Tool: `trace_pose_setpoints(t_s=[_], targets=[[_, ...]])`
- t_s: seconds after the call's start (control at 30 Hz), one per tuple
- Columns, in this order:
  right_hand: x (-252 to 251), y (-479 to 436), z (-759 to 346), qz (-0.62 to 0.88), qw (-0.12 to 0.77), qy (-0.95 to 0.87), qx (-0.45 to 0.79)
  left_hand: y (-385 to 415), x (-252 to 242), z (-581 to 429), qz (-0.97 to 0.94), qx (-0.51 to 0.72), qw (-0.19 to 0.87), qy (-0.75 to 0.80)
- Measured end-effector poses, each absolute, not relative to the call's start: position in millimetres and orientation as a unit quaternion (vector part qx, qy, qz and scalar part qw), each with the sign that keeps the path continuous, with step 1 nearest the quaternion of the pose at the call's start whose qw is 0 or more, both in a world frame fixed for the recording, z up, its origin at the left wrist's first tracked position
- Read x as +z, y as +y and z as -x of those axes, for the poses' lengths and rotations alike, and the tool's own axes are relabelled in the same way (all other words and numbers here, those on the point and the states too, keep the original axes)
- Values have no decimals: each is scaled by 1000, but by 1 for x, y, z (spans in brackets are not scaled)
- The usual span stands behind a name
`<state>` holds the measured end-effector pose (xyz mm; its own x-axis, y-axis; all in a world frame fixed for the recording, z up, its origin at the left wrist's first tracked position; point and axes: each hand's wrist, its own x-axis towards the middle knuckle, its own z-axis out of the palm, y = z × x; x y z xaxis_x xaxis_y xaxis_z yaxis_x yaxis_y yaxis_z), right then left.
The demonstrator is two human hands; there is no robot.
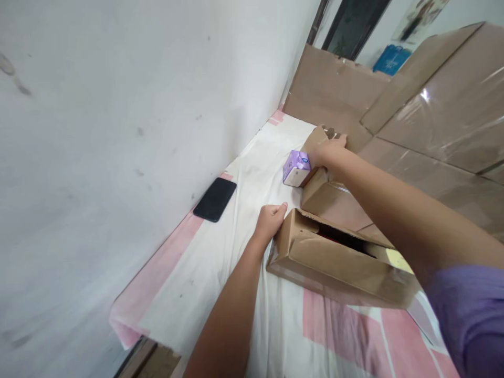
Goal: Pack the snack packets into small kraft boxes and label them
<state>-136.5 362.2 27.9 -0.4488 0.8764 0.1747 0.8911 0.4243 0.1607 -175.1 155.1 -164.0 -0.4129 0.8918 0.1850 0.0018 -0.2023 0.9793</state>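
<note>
My left hand (269,220) grips the near left flap of an open brown cardboard box (338,260) that lies on a white and pink cloth. My right hand (329,151) reaches over the box's far flap and holds a small purple and white carton (296,168), which sits at the box's far left corner just above the cloth. The inside of the box is dark and I cannot make out its contents.
A black phone (214,199) lies flat on the cloth against the white wall (118,131) at left. Large taped cardboard boxes (441,115) are stacked at the back right. The cloth-covered surface (205,273) ends at a near left edge.
</note>
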Motion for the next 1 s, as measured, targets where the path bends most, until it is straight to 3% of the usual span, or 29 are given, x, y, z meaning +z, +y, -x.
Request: trace_pose_setpoints(t_s=[0.1,0.27,0.57,0.9,1.0], targets=[[24,373,142,563,-4,-818,-120,157,-165,175,-420,651,341,533],[19,375,148,498,39,-862,-90,157,-165,175,-416,652,341,535],[27,384,152,415,218,-881,-63,157,-163,174,-413,653,338,538],[13,384,148,522,146,-840,-31,157,-164,174,-408,653,344,538],[9,382,148,520,162,-839,-16,158,-165,174,-404,653,346,539]])
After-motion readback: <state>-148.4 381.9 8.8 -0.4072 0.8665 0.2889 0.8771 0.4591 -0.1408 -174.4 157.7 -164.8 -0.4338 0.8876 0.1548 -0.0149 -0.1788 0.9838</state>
